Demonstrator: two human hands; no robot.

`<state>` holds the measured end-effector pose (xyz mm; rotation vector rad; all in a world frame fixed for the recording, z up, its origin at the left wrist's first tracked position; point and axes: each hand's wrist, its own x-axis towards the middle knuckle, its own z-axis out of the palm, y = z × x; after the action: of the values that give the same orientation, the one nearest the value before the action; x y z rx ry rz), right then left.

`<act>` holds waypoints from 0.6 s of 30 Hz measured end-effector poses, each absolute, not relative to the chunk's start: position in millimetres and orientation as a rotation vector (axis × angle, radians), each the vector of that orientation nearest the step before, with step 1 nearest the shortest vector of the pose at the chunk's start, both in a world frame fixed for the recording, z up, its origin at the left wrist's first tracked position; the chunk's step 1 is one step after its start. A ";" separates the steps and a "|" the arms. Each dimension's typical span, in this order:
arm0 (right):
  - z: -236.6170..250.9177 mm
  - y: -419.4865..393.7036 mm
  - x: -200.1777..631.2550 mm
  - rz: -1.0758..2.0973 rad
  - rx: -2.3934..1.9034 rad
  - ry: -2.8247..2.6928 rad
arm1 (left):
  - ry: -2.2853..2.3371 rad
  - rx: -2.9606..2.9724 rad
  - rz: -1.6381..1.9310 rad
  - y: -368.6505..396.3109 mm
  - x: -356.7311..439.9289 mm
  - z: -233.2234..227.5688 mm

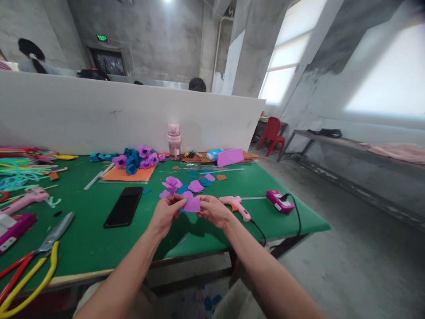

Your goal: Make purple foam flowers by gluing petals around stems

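Both hands meet over the green table [206, 230] near its front edge. Between them is a small purple foam petal piece [191, 204]. My left hand [166, 212] pinches its left side and my right hand [213, 210] pinches its right side. Just beyond the hands lie a finished purple foam flower [171, 183] and loose purple and blue petals [196, 186]. A pink glue gun [236, 204] rests on the table right beside my right hand.
A black phone [124, 206] lies left of the hands. Scissors [46, 246] with red and yellow handles sit front left. A pile of blue and purple foam flowers [136, 160], a pink bottle [174, 141], a pink power strip [280, 201] and a white partition [99, 115] stand behind.
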<state>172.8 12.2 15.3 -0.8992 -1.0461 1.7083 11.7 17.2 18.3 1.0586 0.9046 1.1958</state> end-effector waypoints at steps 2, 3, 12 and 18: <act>10.7 12.5 173.5 1.705 -0.883 -0.973 | 0.924 1.064 1.221 17.7 12.2 14.7; 9.5 12.5 174.1 1.700 -0.887 -0.951 | 0.937 1.076 1.228 18.1 12.1 13.4; 3.0 1.5 170.1 1.291 -1.074 -1.312 | 1.057 1.199 1.179 18.0 12.7 13.1; -6.0 3.7 163.4 1.212 -1.070 -1.196 | 1.074 1.208 1.131 15.1 14.3 10.3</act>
<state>163.4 3.7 -6.0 -1.0705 -1.1965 1.2123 14.3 15.1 10.3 1.2079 1.0741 1.1309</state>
